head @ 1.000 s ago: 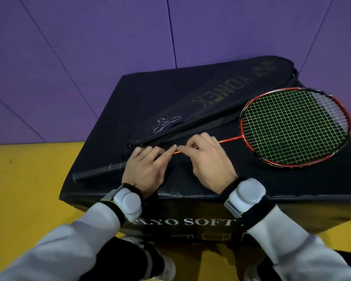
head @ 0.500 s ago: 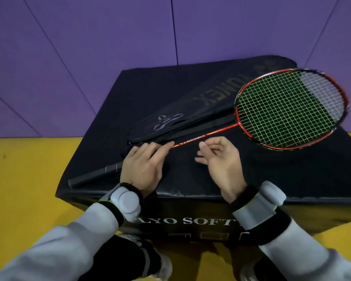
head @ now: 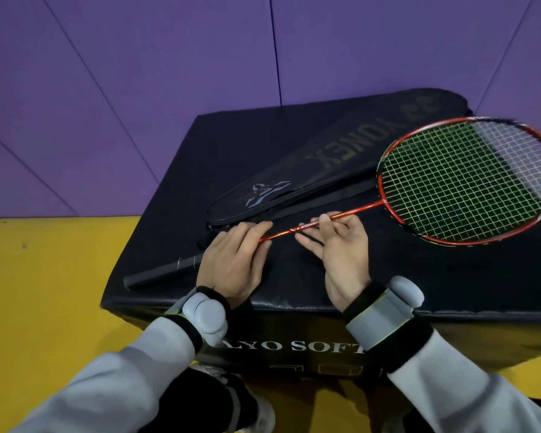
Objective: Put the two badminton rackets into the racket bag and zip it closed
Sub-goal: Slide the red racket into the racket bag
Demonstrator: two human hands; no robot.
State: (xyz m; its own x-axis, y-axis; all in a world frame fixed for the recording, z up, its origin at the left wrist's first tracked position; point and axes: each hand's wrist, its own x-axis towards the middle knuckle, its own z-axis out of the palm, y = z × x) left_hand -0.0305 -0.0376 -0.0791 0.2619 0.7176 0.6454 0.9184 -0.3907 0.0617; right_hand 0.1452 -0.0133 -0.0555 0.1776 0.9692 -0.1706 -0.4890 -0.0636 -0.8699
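Note:
A red-framed badminton racket (head: 463, 182) with green strings lies slantwise across a black padded box (head: 200, 151), its head raised off the surface at the right. Its black handle (head: 163, 270) points to the front left. My left hand (head: 235, 264) lies over the shaft close to the handle, and the shaft runs between thumb and forefinger. My right hand (head: 341, 245) is turned palm up and pinches the red shaft under its thumb. Behind the racket lies the black racket bag (head: 341, 160) with gold lettering. A second racket does not show.
The box stands on a yellow floor (head: 44, 292) against a purple padded wall (head: 169, 73). White lettering runs along the box's front face. My knees and shoes are below the box's front edge.
My right hand turned palm up and took the shaft under its thumb. The racket head lifted off the box. My left hand stayed near the handle.

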